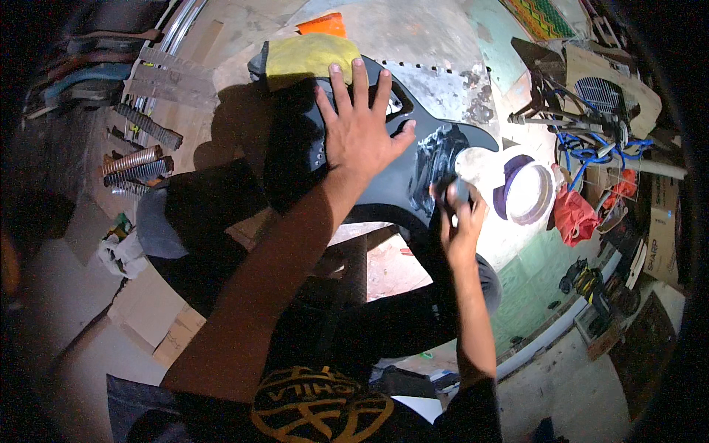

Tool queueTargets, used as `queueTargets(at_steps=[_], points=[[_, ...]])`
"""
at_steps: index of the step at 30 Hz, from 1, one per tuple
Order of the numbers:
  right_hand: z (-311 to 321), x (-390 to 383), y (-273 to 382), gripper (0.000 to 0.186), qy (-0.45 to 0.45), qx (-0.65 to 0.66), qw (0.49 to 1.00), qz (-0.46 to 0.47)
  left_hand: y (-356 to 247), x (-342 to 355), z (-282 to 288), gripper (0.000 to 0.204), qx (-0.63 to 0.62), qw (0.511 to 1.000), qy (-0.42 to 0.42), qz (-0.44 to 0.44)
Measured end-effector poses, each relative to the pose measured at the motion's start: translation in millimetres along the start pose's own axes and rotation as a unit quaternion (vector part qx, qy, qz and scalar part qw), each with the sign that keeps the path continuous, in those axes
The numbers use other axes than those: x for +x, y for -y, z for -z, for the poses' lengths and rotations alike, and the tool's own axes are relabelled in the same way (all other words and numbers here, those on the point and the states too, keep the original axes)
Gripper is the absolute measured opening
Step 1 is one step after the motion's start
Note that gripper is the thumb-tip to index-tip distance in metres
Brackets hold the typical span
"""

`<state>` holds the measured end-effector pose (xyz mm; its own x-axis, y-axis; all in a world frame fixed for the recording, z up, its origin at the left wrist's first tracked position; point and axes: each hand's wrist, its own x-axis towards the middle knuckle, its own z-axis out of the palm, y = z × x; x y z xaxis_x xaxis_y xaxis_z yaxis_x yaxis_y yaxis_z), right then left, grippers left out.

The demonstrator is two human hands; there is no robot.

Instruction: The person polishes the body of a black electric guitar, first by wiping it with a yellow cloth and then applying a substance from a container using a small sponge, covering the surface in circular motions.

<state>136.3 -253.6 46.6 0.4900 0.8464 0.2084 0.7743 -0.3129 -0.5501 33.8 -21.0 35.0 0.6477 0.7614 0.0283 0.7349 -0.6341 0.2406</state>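
Observation:
Across my lap lies a dark grey, curved plastic-looking panel (384, 177) with an oblong cutout near its far edge. My left hand (362, 136) rests on it, palm down and fingers spread. Its fingertips reach a folded yellow cloth (310, 57) draped over the far left part. At the panel's right side my right hand (467, 221) is closed on a small dark pad (452, 192), pressed against or close to the surface. Whitish wet-looking streaks (437, 159) mark the panel beside the pad. The pad's underside is hidden.
To the right stands a round, brightly lit container (530, 190), with a crumpled red cloth (576, 214) beside it. Blue cords (591, 155) tangle farther right. An orange piece (323, 26) lies beyond the cloth. Cardboard (148, 306) and ribbed tubes (136, 166) lie at left.

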Motion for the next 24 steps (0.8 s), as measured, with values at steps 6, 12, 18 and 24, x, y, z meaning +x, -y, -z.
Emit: queueTargets(at_steps=[6,12,18,24], points=[[-7,34,-1,0.052,0.021,-0.041,0.998,-0.053,2,1,-2,0.087,0.001,1.000,0.002,-0.003],[-6,28,-12,0.062,-0.002,-0.029,0.999,-0.027,-3,0,-5,0.086,0.014,1.000,0.005,0.004],[-9,-13,-4,0.061,-0.004,0.017,0.999,-0.040,1,1,0,0.087,-0.007,1.000,-0.003,0.003],[-11,49,-15,0.065,-0.034,-0.064,0.997,0.002,-1,5,-2,0.087,0.004,1.000,-0.008,-0.007]])
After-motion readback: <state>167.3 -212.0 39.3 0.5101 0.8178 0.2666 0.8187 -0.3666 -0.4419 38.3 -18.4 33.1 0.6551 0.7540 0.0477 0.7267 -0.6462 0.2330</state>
